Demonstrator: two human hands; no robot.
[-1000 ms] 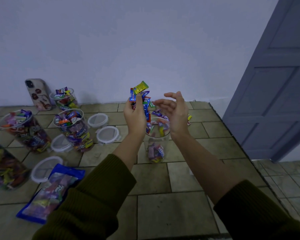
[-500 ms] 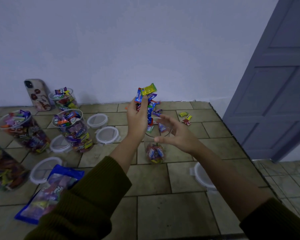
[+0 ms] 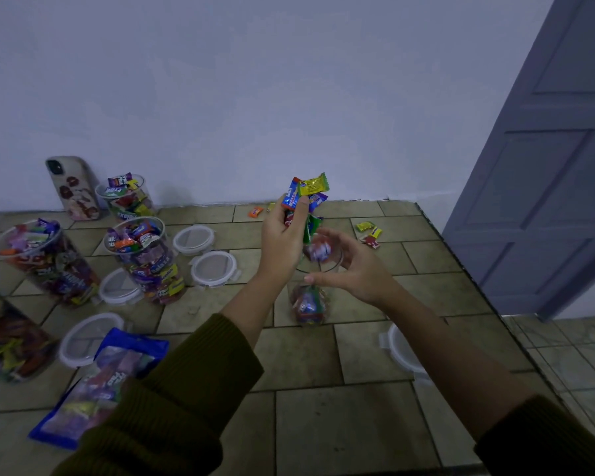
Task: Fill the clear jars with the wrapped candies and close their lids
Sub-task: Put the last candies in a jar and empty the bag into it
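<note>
The left hand point(image 3: 282, 235) is clutching wrapped candies point(image 3: 306, 194) over 1 clear jar point(image 3: 309, 304) for dropping, while the right hand point(image 3: 356, 267) is cupping its 3 o'clock rim, steadying it.

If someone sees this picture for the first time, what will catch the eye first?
The left hand grips a bright bunch of wrapped candies above a clear jar at the middle of the tiled surface; the right hand curls round its rim. At the left stand fuller open jars.

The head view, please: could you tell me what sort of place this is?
Likely a room in a home: a raised tiled counter against a plain wall, a panelled door beside it.
</note>
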